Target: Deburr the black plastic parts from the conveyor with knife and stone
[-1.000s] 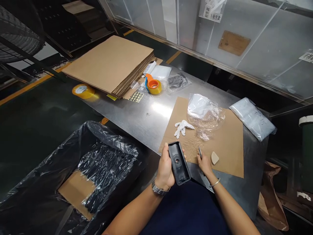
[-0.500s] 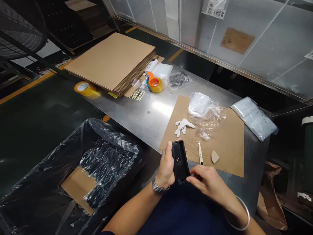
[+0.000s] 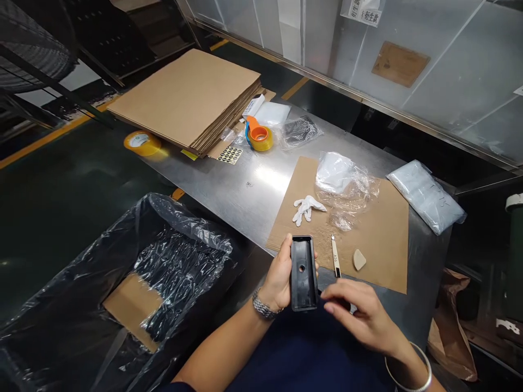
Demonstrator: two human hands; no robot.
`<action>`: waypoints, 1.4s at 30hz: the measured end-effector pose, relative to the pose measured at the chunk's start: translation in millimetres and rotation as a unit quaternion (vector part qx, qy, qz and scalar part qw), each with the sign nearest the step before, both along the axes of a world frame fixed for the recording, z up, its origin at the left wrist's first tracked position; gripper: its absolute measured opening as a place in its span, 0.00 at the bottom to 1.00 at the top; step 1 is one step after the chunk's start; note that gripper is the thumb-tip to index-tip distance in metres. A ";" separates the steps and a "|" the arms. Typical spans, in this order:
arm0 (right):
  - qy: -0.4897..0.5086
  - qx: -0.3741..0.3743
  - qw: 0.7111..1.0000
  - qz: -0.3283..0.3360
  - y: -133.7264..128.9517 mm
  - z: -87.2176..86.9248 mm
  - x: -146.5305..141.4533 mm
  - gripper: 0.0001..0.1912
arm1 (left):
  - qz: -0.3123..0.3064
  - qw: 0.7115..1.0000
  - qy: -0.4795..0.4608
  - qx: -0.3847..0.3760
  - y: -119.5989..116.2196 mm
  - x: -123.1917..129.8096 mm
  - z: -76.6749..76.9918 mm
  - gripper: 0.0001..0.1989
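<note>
My left hand (image 3: 280, 277) is wrapped round a black rectangular tray-like part (image 3: 303, 272), its hollow side facing up with a small hole near the middle. Beside the part's lower right edge is my right hand (image 3: 359, 310), thumb and forefinger close together. Something dark with a shiny bit shows under those fingers, too hidden to name. A white-handled blade tool (image 3: 335, 255) marked A26 and a beige wedge-shaped block (image 3: 359, 260) lie on the cardboard sheet (image 3: 384, 239) past my hands. A crumpled white glove (image 3: 308, 209) rests there too.
On the metal table (image 3: 229, 190) are stacked cardboard (image 3: 188, 98), an orange tape dispenser (image 3: 259, 135), a tape roll (image 3: 141, 142), stickers (image 3: 230, 155) and plastic bags (image 3: 425, 196). A bin lined with black plastic (image 3: 192, 228) stands at left.
The black part has turned more upright in view, its hollow facing me more squarely. My right hand has shifted right and slightly down, a little away from the part's edge.
</note>
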State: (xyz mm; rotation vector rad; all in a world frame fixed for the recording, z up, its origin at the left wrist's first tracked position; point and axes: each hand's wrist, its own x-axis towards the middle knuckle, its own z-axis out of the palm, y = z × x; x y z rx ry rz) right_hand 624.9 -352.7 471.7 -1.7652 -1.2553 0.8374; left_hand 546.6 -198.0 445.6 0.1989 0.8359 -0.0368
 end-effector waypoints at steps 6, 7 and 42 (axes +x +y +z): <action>-0.014 -0.012 0.996 0.085 1.1 2.4 -7.3 0.07 | -0.011 1.000 0.002 0.004 -3.4 0.5 0.8 0.25; -0.028 -0.016 0.995 0.097 2.5 3.1 -7.9 0.07 | -0.013 1.000 0.003 0.004 -4.7 0.6 0.8 0.25; 0.056 -0.239 0.969 -0.031 9.8 -14.9 -16.7 0.12 | -0.012 0.961 0.008 0.276 -18.0 2.3 8.8 0.26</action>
